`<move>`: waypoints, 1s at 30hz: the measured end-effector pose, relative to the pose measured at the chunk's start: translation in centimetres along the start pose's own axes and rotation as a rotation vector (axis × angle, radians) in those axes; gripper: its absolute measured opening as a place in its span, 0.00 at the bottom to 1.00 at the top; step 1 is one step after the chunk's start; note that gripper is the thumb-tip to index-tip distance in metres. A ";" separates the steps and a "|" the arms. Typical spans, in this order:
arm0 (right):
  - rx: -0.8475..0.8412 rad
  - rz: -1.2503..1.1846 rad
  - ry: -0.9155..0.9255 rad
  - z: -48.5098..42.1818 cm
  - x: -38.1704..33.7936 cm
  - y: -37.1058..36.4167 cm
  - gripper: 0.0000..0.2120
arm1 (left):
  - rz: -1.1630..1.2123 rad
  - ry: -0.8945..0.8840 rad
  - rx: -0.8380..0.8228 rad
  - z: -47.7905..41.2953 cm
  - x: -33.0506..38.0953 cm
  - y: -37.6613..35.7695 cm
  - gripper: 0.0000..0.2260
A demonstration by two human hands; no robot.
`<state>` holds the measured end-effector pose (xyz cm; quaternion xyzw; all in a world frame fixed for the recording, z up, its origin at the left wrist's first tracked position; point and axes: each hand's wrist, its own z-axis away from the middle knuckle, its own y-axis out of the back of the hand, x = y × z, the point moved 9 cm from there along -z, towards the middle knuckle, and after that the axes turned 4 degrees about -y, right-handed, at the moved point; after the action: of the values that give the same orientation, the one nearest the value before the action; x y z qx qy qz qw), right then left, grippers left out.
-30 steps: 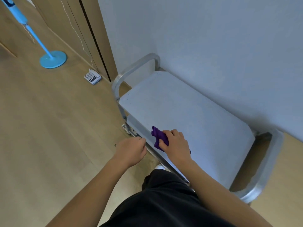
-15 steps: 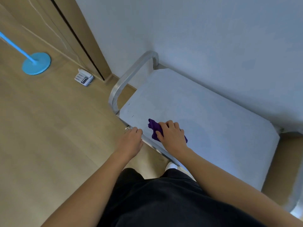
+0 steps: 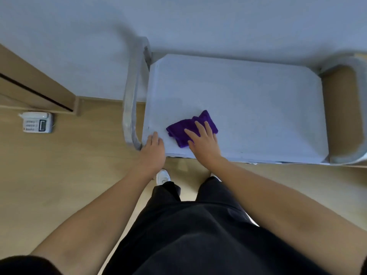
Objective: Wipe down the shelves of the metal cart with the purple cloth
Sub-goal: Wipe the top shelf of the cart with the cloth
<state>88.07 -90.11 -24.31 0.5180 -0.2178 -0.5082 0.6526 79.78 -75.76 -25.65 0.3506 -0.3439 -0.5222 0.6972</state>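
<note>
The metal cart (image 3: 258, 108) stands against the wall, and I look straight down on its flat grey top shelf. A folded purple cloth (image 3: 184, 128) lies on the shelf near the front left corner. My right hand (image 3: 202, 141) presses on the cloth with straight, spread fingers. My left hand (image 3: 154, 147) rests on the shelf's front left corner, fingers extended, beside the left handle bar (image 3: 130, 100). Lower shelves are hidden under the top one.
A curved handle (image 3: 359, 108) closes the cart's right end. A white phone-like device (image 3: 37, 122) lies on the wooden floor at the left, next to a wooden door frame (image 3: 39, 84). My legs and a white shoe (image 3: 162, 176) stand just before the cart.
My head has tilted to look straight down on the cart. My right hand slid the cloth farther onto the shelf and flattened over it. My left hand moved onto the corner.
</note>
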 end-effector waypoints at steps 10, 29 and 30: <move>0.085 0.047 -0.149 -2.4 -3.3 -1.8 0.21 | -0.011 -0.185 0.051 0.3 -1.5 -0.5 0.30; 0.254 0.113 -0.138 0.0 -3.7 -3.1 0.22 | 0.115 -0.005 0.320 -2.7 -1.9 0.5 0.22; 0.253 0.111 -0.103 -0.3 -4.7 -3.5 0.22 | 0.092 -0.013 0.345 -2.5 -1.9 0.2 0.22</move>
<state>84.93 -85.64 -26.42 0.5564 -0.3415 -0.4659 0.5972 81.62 -73.57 -26.99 0.4457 -0.4485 -0.4254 0.6475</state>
